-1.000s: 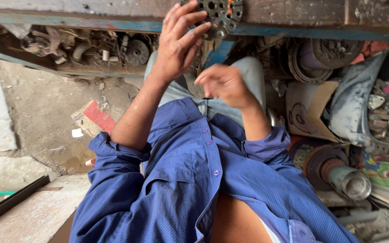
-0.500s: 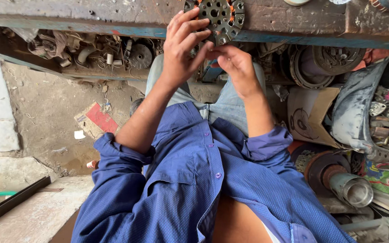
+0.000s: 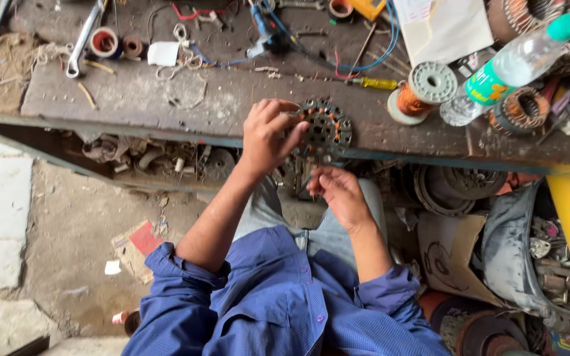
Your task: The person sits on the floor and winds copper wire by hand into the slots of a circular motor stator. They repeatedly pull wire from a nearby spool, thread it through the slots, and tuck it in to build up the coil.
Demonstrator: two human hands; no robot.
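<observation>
On the cluttered workbench (image 3: 166, 99), going left to right, lie a metal wrench (image 3: 84, 36), a roll of red tape (image 3: 105, 41), a tangle of string (image 3: 183, 62) and blue wires (image 3: 338, 62). At the bench's front edge sits the round motor stator (image 3: 324, 128), dark with copper windings in its slots. The left hand (image 3: 268, 138) grips its left rim, fingers curled over the top and thumb below. Just beneath the edge, the right hand (image 3: 338, 191) has its fingers bent together; whether they pinch anything I cannot tell. Further right stand a spool of copper wire (image 3: 420, 92), a yellow-handled screwdriver (image 3: 374, 83) and a clear plastic bottle (image 3: 506, 69) with a green cap lying tilted, nearly empty. Under the bench, a cardboard box (image 3: 450, 250) stands open, its contents unclear.
</observation>
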